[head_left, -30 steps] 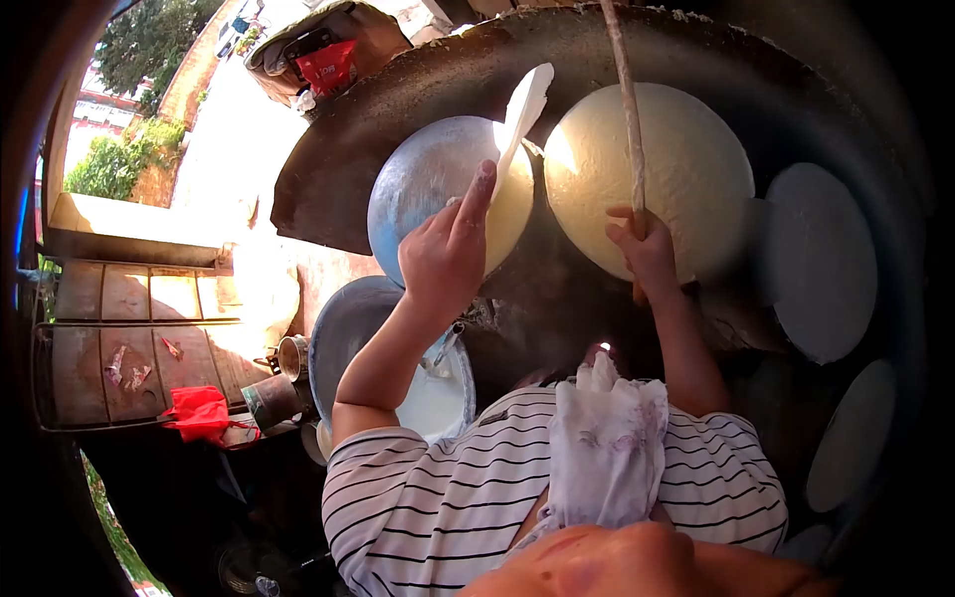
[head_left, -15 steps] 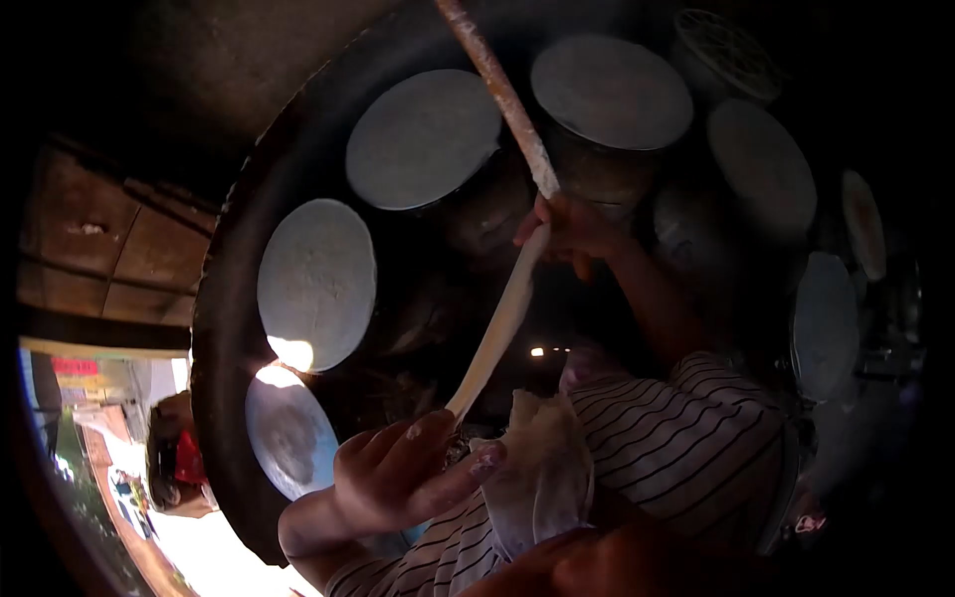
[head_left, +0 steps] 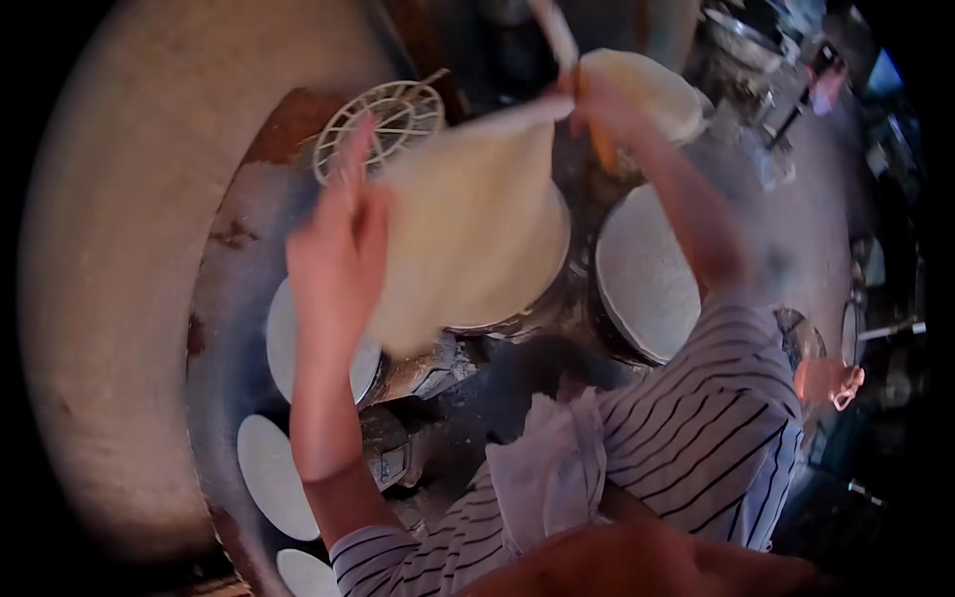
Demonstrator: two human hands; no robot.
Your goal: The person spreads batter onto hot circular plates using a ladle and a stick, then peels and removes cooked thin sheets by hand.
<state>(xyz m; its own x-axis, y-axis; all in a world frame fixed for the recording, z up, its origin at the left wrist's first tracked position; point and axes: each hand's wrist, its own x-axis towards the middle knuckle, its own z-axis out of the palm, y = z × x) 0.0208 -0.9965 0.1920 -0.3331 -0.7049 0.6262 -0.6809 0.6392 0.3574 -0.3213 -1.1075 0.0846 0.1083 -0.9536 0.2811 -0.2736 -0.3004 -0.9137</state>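
A thin pale sheet (head_left: 468, 214), smeared by motion, is stretched out between my two hands above a round pan. My left hand (head_left: 348, 234) is at the sheet's left edge, with fingers pointing up and blurred; its grip cannot be made out. My right hand (head_left: 602, 104) is closed round a stick (head_left: 555, 30) at the sheet's upper right corner. Part of the sheet's top edge runs to the stick. Just beyond my right hand, another round pale sheet (head_left: 647, 95) lies on its own pan.
A round wire rack (head_left: 383, 124) stands at the upper left. More round pale discs lie at the right (head_left: 647, 274), at the left (head_left: 277, 478) and at the lower left (head_left: 306, 574). The curved counter rim (head_left: 204, 328) runs down the left. Utensils clutter the right.
The view has swung right along the curved counter. The narrow strip between my hands is now a wide sheet. Both hands have moved up, and my right hand keeps the stick.
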